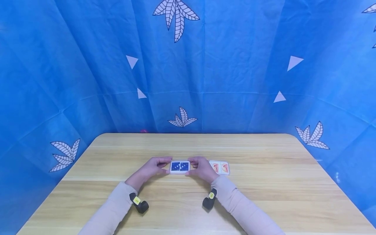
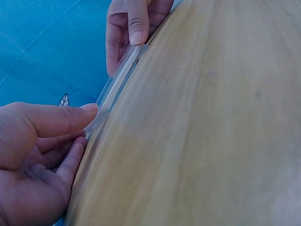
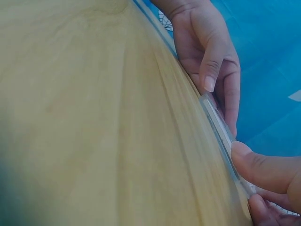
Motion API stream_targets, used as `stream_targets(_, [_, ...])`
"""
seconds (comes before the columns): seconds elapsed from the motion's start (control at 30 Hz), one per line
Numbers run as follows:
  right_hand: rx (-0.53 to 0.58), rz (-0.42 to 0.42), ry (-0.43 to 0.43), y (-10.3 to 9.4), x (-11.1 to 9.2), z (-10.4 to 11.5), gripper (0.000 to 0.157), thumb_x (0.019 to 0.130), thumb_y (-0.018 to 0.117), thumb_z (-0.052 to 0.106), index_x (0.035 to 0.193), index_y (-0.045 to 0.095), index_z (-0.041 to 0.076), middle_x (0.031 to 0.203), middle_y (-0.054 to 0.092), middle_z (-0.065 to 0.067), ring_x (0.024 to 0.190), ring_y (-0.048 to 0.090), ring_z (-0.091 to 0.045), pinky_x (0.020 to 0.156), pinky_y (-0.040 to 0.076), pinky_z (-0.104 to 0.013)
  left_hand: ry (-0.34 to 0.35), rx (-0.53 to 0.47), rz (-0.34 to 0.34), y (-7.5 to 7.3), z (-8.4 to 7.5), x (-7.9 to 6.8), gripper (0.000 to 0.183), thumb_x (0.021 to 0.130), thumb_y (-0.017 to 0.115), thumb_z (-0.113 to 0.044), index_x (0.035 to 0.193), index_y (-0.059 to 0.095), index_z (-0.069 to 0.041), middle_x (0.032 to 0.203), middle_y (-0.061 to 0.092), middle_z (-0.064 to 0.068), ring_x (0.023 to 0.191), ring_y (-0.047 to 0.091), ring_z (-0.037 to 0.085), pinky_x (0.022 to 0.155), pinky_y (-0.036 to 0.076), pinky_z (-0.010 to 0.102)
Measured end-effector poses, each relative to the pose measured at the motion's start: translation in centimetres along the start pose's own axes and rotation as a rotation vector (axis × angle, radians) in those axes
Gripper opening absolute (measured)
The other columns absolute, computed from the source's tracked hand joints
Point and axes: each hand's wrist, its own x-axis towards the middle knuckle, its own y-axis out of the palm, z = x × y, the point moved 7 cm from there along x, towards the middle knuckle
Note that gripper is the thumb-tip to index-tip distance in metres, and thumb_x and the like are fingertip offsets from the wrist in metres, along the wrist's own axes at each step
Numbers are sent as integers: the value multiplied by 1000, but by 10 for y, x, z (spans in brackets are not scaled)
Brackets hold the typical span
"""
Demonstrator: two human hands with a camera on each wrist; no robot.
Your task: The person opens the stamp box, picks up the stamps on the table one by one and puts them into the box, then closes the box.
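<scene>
A flat clear plastic case [image 1: 180, 166] with two dark blue card faces side by side lies level at the table's middle. Its left end is held between the thumb and fingers of my left hand [image 1: 151, 168], and my right hand [image 1: 202, 168] grips the right end the same way. Seen from the side in the left wrist view, the case [image 2: 117, 82] is thin and see-through, with a pale layer inside. In the right wrist view, the right thumb [image 3: 263, 172] presses on its near edge. Whether its underside touches the table, I cannot tell.
A second clear case with orange-and-white pictures [image 1: 222, 167] lies just right of my right hand, partly hidden behind it. The wooden table [image 1: 188, 209] has rounded far corners. A blue curtain [image 1: 235, 65] with white leaves and triangles hangs behind and at both sides.
</scene>
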Motion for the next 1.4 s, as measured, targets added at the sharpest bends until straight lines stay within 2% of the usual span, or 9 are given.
stream_targets(0.3, [4, 2, -3, 0, 0, 0, 58, 67, 82, 10, 119, 61, -3, 115, 64, -15, 99, 61, -24, 89, 52, -34, -21, 13, -6, -1, 1, -1, 60, 74, 71, 2, 131, 54, -6, 142, 44, 15, 127, 46, 34, 104, 39, 38])
stream_targets(0.8, [-64, 10, 8, -1, 2, 2, 59, 67, 83, 14, 120, 61, -1, 102, 64, -8, 88, 57, -17, 81, 52, -29, 1, 1, 0, 1, 2, 2, 59, 74, 71, 4, 131, 54, -3, 144, 43, 15, 127, 45, 33, 105, 39, 38])
stream_targets(1.17, [-74, 17, -12, 0, 3, 4, 60, 67, 83, 14, 120, 61, -3, 105, 65, -12, 91, 61, -20, 82, 54, -29, -6, 19, -7, 0, 1, 1, 59, 75, 71, 2, 131, 54, -4, 143, 44, 14, 127, 46, 33, 105, 39, 39])
stream_targets(1.4, [-71, 16, 15, 0, 2, 2, 60, 66, 84, 14, 119, 62, -1, 103, 63, -8, 88, 58, -17, 80, 53, -27, -13, 39, -21, 0, 1, 2, 57, 75, 71, 3, 129, 56, -5, 142, 45, 13, 126, 47, 32, 104, 40, 38])
